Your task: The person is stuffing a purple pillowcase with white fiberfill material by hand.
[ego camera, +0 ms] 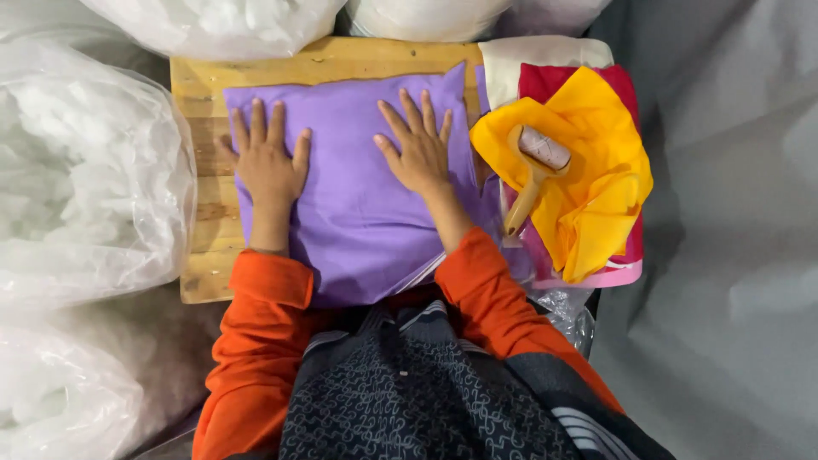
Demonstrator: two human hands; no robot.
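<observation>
We've got the purple pillow cover (358,196) flat on the wooden bench (204,94), long axis running 12 to 6. Left hand (268,162) and right hand (417,149) press down, each grip spread flat (holding nothing). Lint roller (532,170) sits at 3.

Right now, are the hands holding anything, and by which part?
Nothing is gripped. The left hand and right hand lie flat, fingers spread, pressing on top of the purple cushion. The lint roller lies untouched.
</observation>
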